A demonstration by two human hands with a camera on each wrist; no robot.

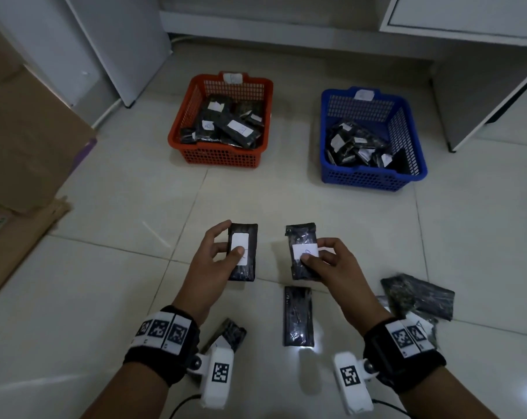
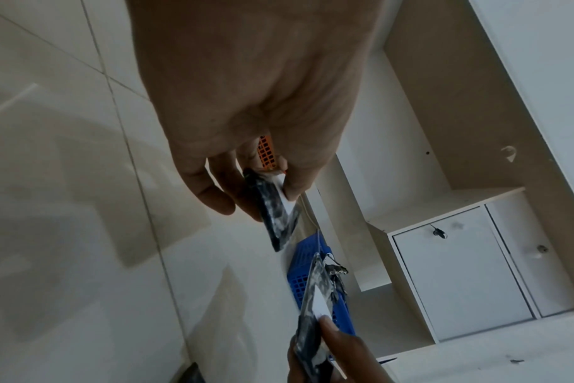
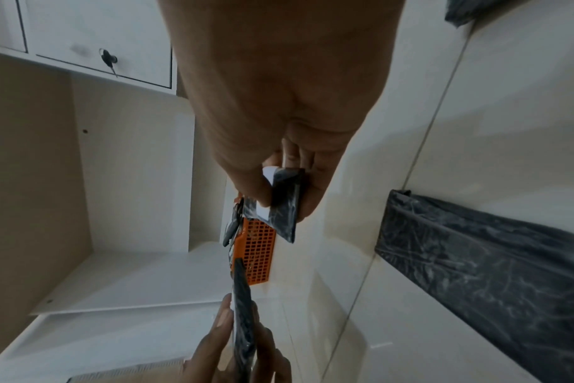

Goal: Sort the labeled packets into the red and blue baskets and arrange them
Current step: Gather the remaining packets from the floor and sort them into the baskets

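My left hand (image 1: 218, 252) holds a black packet (image 1: 246, 237) upright above the floor, thumb on its white label. My right hand (image 1: 324, 258) pinches a second black packet (image 1: 302, 237), thumb on its label too. The left wrist view shows the left packet (image 2: 275, 215) pinched between thumb and fingers; in the right wrist view the right packet (image 3: 284, 207) is held the same way. A red basket (image 1: 177, 128) at the back left and a blue basket (image 1: 416, 137) at the back right each hold several labelled packets.
Loose black packets lie on the tiled floor: one (image 1: 297, 316) between my wrists, one (image 1: 232, 331) under my left wrist, a small pile (image 1: 419, 297) at my right. A cardboard box (image 1: 23, 152) stands at the left, white cabinets (image 1: 467, 55) behind the baskets.
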